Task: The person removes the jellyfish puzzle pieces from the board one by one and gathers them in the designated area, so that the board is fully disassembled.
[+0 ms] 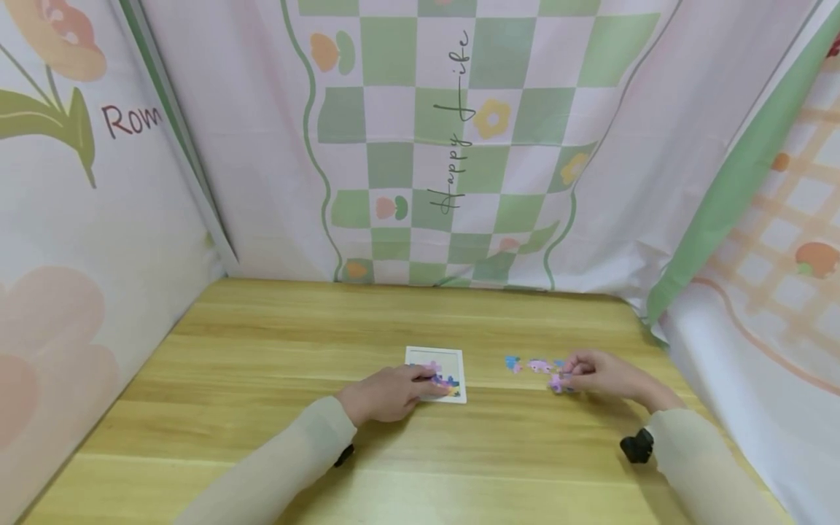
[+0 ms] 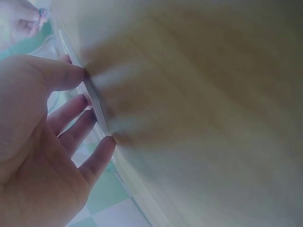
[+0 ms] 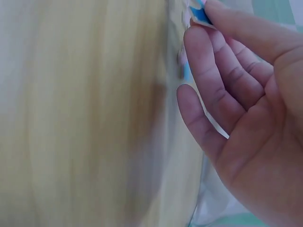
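Note:
A square white puzzle tray (image 1: 460,364) lies on the table, part-filled with colourful jigsaw pieces along its left and lower side. My left hand (image 1: 387,394) rests over its lower left part, hiding some pieces. In the left wrist view, the relaxed fingers of that left hand (image 2: 52,118) touch the tray's edge. To the right, my right hand (image 1: 604,375) pinches a jigsaw piece (image 1: 557,383) between thumb and fingers. The right wrist view shows a blue patch and a cardboard edge on this piece (image 3: 201,16). Beside it lie a blue-and-pink piece (image 1: 512,363) and a pink piece (image 1: 539,366).
The wooden table (image 1: 295,328) carries the tray and the loose pieces. A checked green-and-white curtain (image 1: 446,146) hangs behind the table's far edge. Printed cloths stand at the left (image 1: 79,255) and the right (image 1: 774,255).

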A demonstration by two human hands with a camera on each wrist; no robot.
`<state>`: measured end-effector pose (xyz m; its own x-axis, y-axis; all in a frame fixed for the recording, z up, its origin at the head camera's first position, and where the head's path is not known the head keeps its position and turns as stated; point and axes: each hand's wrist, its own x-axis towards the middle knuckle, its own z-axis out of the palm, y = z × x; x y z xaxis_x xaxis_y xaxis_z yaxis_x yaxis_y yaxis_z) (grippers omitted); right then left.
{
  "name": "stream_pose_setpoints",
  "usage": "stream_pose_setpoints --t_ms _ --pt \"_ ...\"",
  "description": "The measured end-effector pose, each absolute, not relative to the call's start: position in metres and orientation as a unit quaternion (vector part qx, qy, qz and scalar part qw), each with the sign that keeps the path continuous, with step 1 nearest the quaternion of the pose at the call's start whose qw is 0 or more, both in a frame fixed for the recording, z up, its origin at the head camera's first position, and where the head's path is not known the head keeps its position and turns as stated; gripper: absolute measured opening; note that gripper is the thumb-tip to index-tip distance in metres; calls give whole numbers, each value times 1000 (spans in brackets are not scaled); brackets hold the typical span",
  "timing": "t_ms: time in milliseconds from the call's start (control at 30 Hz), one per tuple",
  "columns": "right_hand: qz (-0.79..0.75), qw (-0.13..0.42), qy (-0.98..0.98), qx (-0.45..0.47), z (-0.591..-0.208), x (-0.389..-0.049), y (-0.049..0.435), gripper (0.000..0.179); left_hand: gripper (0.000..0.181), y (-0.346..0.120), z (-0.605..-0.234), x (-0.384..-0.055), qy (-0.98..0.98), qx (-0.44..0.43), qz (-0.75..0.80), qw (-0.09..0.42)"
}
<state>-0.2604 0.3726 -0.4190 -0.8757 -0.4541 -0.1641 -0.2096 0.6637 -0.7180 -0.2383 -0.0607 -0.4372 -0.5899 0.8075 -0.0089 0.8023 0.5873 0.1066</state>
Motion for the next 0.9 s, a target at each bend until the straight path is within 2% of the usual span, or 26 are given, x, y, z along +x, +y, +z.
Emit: stream_pose_setpoints --t_ms 300,900 --pt "-377 153 896 -176 -428 -258 394 21 46 -60 -435 -238 890 452 44 29" --pt "-351 157 909 -160 -429 -257 388 23 45 -61 -437 -238 886 460 49 23"
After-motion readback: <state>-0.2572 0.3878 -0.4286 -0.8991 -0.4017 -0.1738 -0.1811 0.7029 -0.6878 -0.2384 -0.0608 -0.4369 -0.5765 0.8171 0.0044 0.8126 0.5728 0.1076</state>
